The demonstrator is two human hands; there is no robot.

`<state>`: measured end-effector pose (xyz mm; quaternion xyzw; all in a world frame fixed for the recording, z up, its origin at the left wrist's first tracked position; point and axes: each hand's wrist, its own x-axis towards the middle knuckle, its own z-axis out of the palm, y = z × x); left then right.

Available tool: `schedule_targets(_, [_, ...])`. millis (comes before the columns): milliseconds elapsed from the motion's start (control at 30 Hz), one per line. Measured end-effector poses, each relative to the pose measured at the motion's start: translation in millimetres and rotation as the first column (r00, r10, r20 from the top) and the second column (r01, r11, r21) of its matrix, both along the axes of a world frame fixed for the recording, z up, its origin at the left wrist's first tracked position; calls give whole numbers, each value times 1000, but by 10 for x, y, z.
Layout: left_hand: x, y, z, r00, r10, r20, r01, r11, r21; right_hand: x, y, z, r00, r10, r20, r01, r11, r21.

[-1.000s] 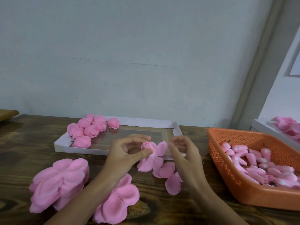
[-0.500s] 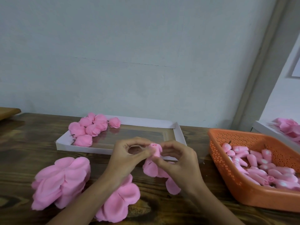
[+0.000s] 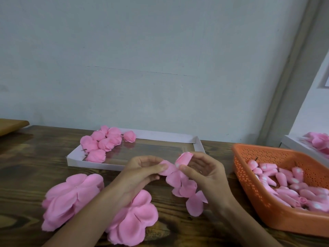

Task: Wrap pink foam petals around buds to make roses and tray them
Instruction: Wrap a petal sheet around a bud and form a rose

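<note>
My right hand (image 3: pixel 204 173) pinches a pink bud (image 3: pixel 184 158) between thumb and fingers, above the table's middle. A pink foam petal piece (image 3: pixel 185 189) hangs from the bud's base. My left hand (image 3: pixel 140 173) pinches one lobe of that petal piece just left of the bud. Behind the hands lies a shallow white tray (image 3: pixel 198 145) with several finished pink roses (image 3: pixel 105 141) at its left end. Two stacks of pink petal pieces lie near me: one at the left (image 3: pixel 71 196), another (image 3: pixel 135 221) partly under my left forearm.
An orange perforated basket (image 3: pixel 252 202) full of pink buds (image 3: pixel 284 182) stands at the right. Beyond it, a white tray (image 3: pixel 293 145) holds more pink roses. A wooden board (image 3: pixel 10 125) lies at the far left. A grey wall backs the dark wooden table (image 3: pixel 26 166).
The bud has passed from my left hand's pinch to my right hand's. My left hand now pinches a petal lobe beside it, and the petal piece hangs lower.
</note>
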<state>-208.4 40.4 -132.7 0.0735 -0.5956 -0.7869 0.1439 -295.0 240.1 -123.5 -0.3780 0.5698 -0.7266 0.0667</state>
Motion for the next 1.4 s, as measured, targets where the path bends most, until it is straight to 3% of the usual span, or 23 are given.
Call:
schedule_targets(133, [-18, 67, 34, 992, 79, -97, -69, 992, 102, 14, -2, -2, 998, 34, -55, -33, 999, 25])
schedule_targets(433, [39, 368, 62, 943, 296, -152, -294, 955, 37, 35, -34, 4, 974, 56, -218, -36, 995, 94])
schedule_targets(800, [159, 499, 155, 899, 309, -310, -361, 924, -125, 65, -24, 16, 969, -59, -240, 110, 973, 204])
schedule_targets(1000, [197, 486, 217, 883, 278, -378, -361, 917, -168, 66, -33, 11, 968, -81, -236, 118, 982, 148])
schedule_targets(1100, [207, 473, 250, 894, 192, -405, -318, 908, -273, 50, -14, 33, 971, -90, -222, 117, 987, 110])
schedule_targets(1400, [170, 479, 162, 889, 207, -409, -363, 862, -353, 140, -44, 21, 880, -228, -416, 287, 954, 83])
